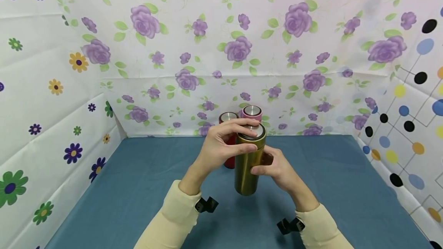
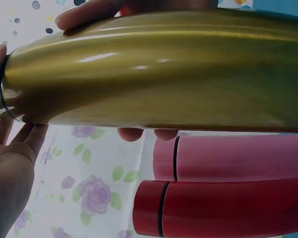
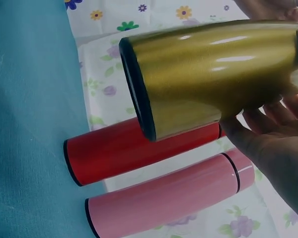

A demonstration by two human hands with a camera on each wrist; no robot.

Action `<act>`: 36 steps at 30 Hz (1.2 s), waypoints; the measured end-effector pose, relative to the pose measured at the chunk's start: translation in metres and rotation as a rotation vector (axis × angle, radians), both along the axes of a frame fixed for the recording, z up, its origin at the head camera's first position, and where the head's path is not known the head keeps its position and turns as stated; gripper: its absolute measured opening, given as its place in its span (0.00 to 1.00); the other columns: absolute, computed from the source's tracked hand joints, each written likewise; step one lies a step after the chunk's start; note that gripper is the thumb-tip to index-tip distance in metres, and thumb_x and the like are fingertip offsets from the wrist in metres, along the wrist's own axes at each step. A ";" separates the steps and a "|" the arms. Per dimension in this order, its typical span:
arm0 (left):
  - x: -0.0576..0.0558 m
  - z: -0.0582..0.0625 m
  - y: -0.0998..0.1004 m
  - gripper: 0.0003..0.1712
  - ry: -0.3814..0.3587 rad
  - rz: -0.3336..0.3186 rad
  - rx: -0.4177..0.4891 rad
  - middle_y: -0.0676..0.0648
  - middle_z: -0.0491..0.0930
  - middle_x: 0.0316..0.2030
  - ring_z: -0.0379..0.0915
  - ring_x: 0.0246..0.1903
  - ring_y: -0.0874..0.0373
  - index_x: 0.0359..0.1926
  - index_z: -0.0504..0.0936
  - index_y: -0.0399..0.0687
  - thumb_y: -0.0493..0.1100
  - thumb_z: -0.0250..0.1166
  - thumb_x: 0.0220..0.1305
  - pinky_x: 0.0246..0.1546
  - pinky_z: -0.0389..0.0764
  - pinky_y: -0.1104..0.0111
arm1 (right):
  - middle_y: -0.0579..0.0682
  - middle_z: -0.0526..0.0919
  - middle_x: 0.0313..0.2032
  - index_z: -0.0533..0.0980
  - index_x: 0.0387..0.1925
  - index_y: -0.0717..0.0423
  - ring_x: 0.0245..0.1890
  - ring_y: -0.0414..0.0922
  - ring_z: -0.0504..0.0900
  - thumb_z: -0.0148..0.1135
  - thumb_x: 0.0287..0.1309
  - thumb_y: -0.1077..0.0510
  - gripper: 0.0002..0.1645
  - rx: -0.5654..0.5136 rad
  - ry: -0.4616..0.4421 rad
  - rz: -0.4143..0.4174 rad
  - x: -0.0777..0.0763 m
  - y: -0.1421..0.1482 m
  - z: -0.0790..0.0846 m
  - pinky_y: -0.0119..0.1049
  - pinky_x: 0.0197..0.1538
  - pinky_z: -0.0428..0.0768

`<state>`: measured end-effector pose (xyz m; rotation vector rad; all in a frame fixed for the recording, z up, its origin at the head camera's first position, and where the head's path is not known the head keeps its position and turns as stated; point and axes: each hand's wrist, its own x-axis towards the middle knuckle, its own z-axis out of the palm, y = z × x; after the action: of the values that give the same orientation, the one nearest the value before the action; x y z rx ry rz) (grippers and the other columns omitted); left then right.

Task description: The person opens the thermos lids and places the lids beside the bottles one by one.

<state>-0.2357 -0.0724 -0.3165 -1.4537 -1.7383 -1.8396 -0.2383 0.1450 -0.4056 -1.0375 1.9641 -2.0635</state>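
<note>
A gold thermos bottle (image 1: 246,178) with a steel-topped lid is held upright, slightly tilted, between both hands. My left hand (image 1: 219,143) grips its lid, thumb on the near side and fingers across the top. Lower down, my right hand (image 1: 283,170) holds the body from the right, its fingertips partly hidden behind. The right wrist view shows the bottle's dark base (image 3: 137,89) raised off the table. Behind it stand a red thermos (image 3: 139,154) and a pink thermos (image 3: 164,196), both with lids on; in the head view the gold bottle and left hand partly cover them.
A blue cloth (image 1: 155,180) covers the table. Flower-print sheeting (image 1: 207,49) rises at the back edge, with more patterned sheeting on the left and a dotted sheet (image 1: 408,126) on the right. Each sleeve carries a small black wrist camera (image 1: 206,205).
</note>
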 end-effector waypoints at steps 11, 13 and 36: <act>0.008 -0.001 0.009 0.15 0.049 0.192 0.043 0.37 0.83 0.59 0.77 0.62 0.44 0.48 0.88 0.33 0.29 0.76 0.59 0.56 0.84 0.54 | 0.58 0.84 0.50 0.78 0.64 0.57 0.46 0.55 0.85 0.73 0.62 0.60 0.29 0.015 0.050 -0.127 0.004 -0.007 0.001 0.44 0.50 0.86; 0.010 -0.003 0.013 0.16 0.083 0.273 0.042 0.40 0.83 0.59 0.78 0.62 0.47 0.48 0.89 0.35 0.27 0.76 0.57 0.54 0.85 0.56 | 0.58 0.84 0.50 0.78 0.65 0.57 0.46 0.55 0.86 0.73 0.62 0.60 0.30 0.025 0.046 -0.156 0.004 -0.007 0.001 0.44 0.50 0.86; -0.005 0.009 -0.012 0.20 -0.075 -0.201 -0.141 0.32 0.71 0.70 0.64 0.72 0.39 0.56 0.80 0.24 0.37 0.68 0.72 0.59 0.81 0.56 | 0.57 0.83 0.54 0.75 0.66 0.60 0.50 0.54 0.84 0.72 0.64 0.56 0.31 0.000 0.015 0.094 0.000 0.007 0.006 0.48 0.54 0.84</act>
<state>-0.2403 -0.0846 -0.3071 -1.6903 -1.8508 -1.9255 -0.2387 0.1523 -0.3994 -1.1252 1.8837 -2.0130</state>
